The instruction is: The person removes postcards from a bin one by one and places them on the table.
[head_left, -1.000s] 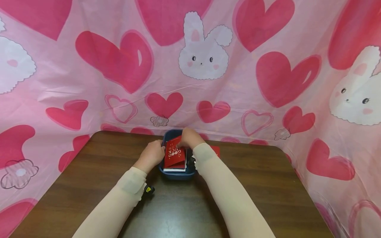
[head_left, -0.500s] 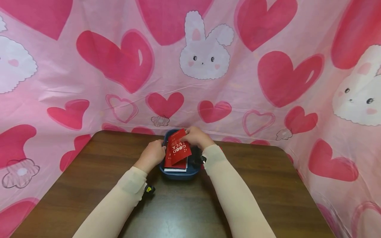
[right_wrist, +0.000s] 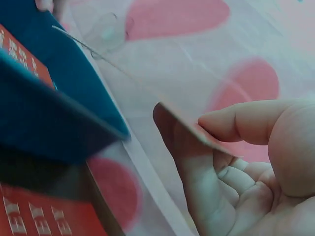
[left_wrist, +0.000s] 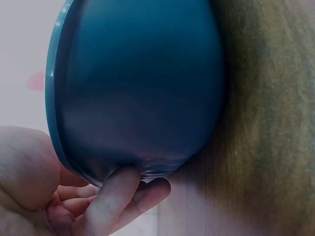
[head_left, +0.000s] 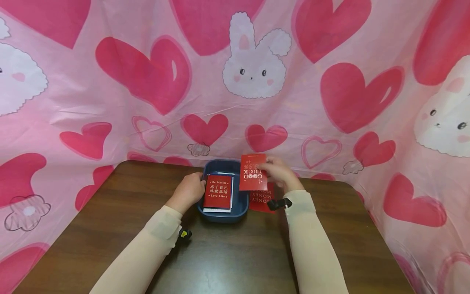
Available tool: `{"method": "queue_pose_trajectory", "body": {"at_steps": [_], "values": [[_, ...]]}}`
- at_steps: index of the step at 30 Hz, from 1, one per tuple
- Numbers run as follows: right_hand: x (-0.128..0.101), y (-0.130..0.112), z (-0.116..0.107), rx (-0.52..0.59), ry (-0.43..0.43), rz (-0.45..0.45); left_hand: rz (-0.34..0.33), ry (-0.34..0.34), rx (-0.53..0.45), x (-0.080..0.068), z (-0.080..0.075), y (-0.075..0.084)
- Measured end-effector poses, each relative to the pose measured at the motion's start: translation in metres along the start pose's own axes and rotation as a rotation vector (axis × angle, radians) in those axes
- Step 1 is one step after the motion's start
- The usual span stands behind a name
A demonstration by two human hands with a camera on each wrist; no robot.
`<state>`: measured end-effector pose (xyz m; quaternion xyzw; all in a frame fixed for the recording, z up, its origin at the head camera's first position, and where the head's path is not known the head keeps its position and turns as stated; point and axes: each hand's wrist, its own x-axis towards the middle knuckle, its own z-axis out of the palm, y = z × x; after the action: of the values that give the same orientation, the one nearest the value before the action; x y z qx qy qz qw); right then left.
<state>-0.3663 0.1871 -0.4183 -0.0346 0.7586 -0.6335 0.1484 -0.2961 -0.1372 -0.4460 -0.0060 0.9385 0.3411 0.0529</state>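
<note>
A blue plastic bin (head_left: 222, 217) stands on the table near its back edge. My left hand (head_left: 189, 190) grips its left side; in the left wrist view, the fingers (left_wrist: 115, 194) lie against the bin wall at the rim. Just right of the bin, my right hand (head_left: 282, 174) pinches a red envelope (head_left: 253, 179) printed "GOOD LUCK", raised above the table. The right wrist view shows it edge-on between thumb and fingers. Inside the bin lies another red piece (head_left: 218, 198) printed "Be Myself, Love Life", on top of something white and dark.
On the table right of the bin lies a red envelope (head_left: 260, 202) printed "MONEY", partly covered by the raised one. Behind the brown wooden table (head_left: 121, 224) hangs a pink cloth (head_left: 205, 98) with hearts and rabbits. Each wrist wears a black device (head_left: 185, 234).
The right hand has lifted the "GOOD LUCK" envelope out of the bin and carried it right, uncovering the "Be Myself" piece. The left hand has stayed on the bin.
</note>
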Motion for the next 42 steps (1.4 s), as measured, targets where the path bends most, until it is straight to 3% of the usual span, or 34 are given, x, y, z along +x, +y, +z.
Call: {"method": "queue_pose_trajectory", "body": {"at_steps": [8,17,23,27,35,42], "values": [[-0.012,0.025,-0.039,0.027,0.030,0.042,-0.008,-0.015,-0.006,0.000,0.001,0.002],[-0.010,0.055,-0.053,-0.069,-0.007,0.168,-0.006,-0.015,0.005,0.000,0.001,0.001],[-0.006,0.068,-0.050,-0.118,-0.005,0.194,-0.012,-0.020,-0.001,0.000,0.000,0.000],[-0.007,0.067,-0.044,-0.224,-0.001,0.213,-0.003,-0.013,0.003,0.000,0.001,0.002],[-0.011,0.055,-0.023,-0.515,0.117,0.184,-0.013,-0.019,-0.007,-0.001,0.001,0.002],[-0.010,0.052,-0.014,-0.605,0.166,0.173,-0.009,-0.026,0.001,0.000,0.001,0.002]]}}
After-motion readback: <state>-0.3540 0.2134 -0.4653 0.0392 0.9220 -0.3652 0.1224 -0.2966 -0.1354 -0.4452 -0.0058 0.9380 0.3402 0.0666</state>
